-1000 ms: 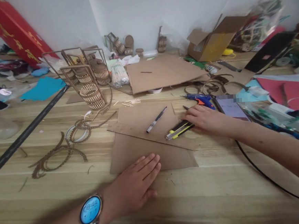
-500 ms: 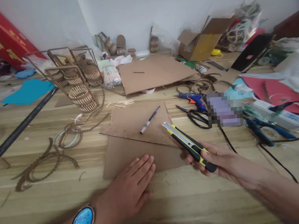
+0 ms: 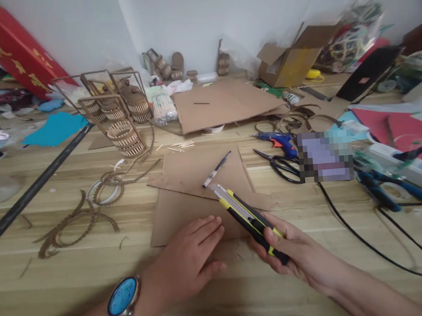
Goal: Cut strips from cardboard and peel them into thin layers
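Observation:
My right hand grips a yellow and black utility knife, its blade out and angled up to the left above the cardboard. The fingers of my left hand are stretched out over the near edge of the lower cardboard sheet; a watch is on that wrist. An upper cardboard piece overlaps the lower one. On it lies a pen, close to the knife's tip.
Scissors and a blue glue gun lie to the right, beside a blurred-out patch. Coiled brown strips and small woven baskets are on the left. Farther back are a large cardboard sheet and a box.
My right hand has brought the utility knife left and nearer to me, toward my left hand. The view has shifted slightly. My left hand stays by the cardboard's near edge.

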The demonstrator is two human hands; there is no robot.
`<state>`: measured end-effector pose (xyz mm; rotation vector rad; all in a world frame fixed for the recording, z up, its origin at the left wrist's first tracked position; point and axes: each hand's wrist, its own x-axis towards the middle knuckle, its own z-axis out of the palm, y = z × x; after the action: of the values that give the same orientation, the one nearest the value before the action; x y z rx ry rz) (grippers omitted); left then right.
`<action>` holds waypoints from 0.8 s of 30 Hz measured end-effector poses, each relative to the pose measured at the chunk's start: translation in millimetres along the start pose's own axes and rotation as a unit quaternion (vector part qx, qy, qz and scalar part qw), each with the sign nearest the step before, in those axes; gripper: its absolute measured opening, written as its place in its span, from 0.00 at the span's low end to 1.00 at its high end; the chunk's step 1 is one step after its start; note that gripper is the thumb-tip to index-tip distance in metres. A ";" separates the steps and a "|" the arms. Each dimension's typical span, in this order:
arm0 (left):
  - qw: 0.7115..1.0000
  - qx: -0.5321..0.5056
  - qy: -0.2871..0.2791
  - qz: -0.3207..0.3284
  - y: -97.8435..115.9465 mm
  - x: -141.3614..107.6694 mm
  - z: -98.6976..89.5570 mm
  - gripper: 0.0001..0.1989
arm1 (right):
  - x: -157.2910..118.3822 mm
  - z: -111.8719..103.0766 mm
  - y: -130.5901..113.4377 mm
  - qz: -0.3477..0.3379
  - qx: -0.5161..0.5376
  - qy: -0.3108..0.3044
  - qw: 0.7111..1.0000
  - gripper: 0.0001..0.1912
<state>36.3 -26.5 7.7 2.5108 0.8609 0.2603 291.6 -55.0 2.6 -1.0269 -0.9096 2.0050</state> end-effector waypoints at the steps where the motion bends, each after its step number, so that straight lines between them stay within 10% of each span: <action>1: 0.998 -0.055 0.018 -0.025 3.9 4.2 -3.4 0.26 | 0.0 3.7 1.6 0.003 0.009 -0.006 1.000 0.24; 3: 0.973 -0.213 0.051 -0.076 11.9 13.1 -6.5 0.26 | -1.2 12.3 4.7 0.013 0.030 -0.017 0.999 0.24; 10: 0.749 -0.653 0.074 -0.092 28.9 33.2 13.3 0.33 | -7.5 34.4 21.0 0.013 0.119 -0.058 0.991 0.25; 24: 0.726 -0.686 0.021 -0.048 40.6 24.2 27.3 0.25 | -34.7 35.9 45.7 0.010 0.132 -0.043 0.990 0.44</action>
<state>85.5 -49.7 4.5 1.0436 0.4537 0.6277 264.2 -116.3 -6.3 -0.8097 -0.6565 2.1331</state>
